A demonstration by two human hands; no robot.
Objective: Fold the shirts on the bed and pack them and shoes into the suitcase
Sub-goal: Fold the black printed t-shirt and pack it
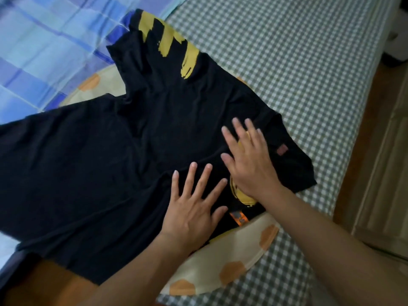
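A black T-shirt point(114, 151) with yellow brush-stroke stripes on its far sleeve lies spread across the bed. My left hand point(194, 204) lies flat on the shirt with fingers spread, near the front edge. My right hand point(247, 160) presses flat on the shirt just to the right, near the collar, partly covering a yellow print. A small red label shows beside the right hand. No suitcase or shoes are in view.
Under the shirt lies a cream cloth with orange hexagons point(220, 266). The bed has a grey-and-white checked sheet point(309, 62). A blue plaid blanket point(44, 47) lies at the far left. Wooden floor point(353, 184) runs along the bed's right side.
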